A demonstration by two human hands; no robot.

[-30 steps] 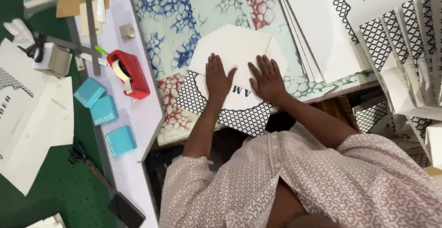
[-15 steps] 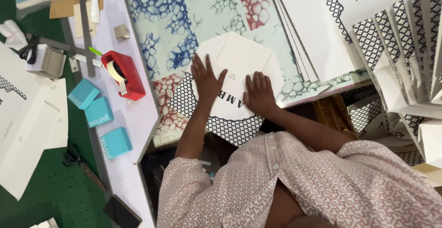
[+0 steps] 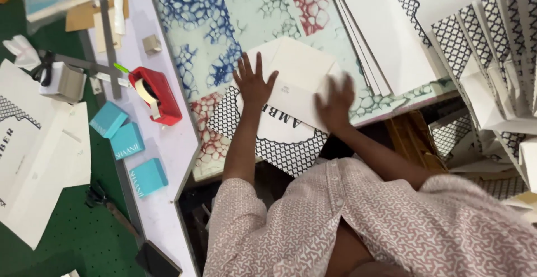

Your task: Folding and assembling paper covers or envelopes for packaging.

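Pressing: a flat white card sheet with black lattice print [image 3: 291, 126] is held at the table's [image 3: 235, 8] near edge.
Left hand [image 3: 253, 84]: fingers spread, palm flat on it.
Right hand [image 3: 335, 102]: blurred; grip cannot be told.

A red tape dispenser [image 3: 155, 95] sits near three turquoise boxes [image 3: 127, 141], with what looks like scissors [image 3: 96, 195] below.

- Left hand [image 3: 254, 84]: flat, palm down, fingers spread wide and pointing away from the body, thumb out to the side.
- Left arm: bare forearm runs straight up from a patterned short sleeve, wrist in line with the hand.
- Right hand [image 3: 335, 104]: palm down, blurred, fingers held closer together, near the left hand but apart from it.
- Right arm: forearm angles in from the right, elbow bent, patterned sleeve at the upper arm.
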